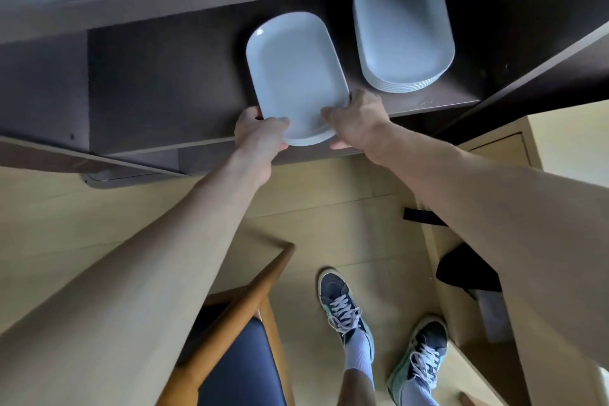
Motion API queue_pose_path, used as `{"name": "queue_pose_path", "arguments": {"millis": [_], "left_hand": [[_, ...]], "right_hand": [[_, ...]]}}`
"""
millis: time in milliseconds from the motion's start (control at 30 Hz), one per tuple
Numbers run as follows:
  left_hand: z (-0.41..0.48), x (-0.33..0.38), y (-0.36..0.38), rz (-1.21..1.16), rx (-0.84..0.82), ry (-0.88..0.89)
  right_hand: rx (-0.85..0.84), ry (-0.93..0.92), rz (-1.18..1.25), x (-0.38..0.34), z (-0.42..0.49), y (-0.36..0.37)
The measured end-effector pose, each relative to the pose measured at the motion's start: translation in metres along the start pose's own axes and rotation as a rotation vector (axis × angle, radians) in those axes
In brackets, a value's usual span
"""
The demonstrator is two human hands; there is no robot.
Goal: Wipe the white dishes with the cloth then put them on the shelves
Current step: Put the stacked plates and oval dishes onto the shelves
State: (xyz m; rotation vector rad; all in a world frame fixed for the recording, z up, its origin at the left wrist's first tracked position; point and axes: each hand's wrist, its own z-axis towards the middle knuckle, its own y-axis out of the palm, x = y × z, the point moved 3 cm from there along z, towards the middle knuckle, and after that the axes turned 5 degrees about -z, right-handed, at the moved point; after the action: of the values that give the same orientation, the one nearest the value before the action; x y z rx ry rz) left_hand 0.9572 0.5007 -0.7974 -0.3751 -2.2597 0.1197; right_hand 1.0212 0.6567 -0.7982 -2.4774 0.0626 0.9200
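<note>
A small stack of white dishes (296, 76) lies on the dark shelf (158, 86), its near end overhanging the front edge. The left hand (260, 132) grips that end's left corner, thumb on top, and the right hand (356, 122) clasps the right corner the same way. A taller stack (402, 33) sits just beside it to the right, apart from it. If either hand lets go while the end overhangs, the dishes could tip off towards the wooden chair (250, 290) and floor below; a skewed push could knock the neighbouring stack. No brand, label or writing is legible.
</note>
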Motion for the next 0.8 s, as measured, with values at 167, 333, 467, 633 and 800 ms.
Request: {"name": "queue_pose_path", "arguments": {"millis": [167,333,467,633,800], "left_hand": [[0.021,0.021,0.005,0.153,0.045,0.121],[0.041,0.046,0.014,0.337,0.123,0.245],[0.038,0.05,0.016,0.248,0.039,0.283],[0.027,0.044,0.017,0.223,-0.095,0.308],[0.001,0.029,0.013,0.287,-0.086,0.299]], "right_hand": [[0.071,-0.063,-0.243,-0.012,0.02,-0.001],[0.188,-0.008,-0.023,-0.019,0.035,0.011],[0.302,-0.058,0.11,-0.025,0.033,0.01],[0.269,-0.105,0.134,-0.028,0.024,0.006],[0.147,-0.117,0.278,-0.016,-0.008,-0.002]]}}
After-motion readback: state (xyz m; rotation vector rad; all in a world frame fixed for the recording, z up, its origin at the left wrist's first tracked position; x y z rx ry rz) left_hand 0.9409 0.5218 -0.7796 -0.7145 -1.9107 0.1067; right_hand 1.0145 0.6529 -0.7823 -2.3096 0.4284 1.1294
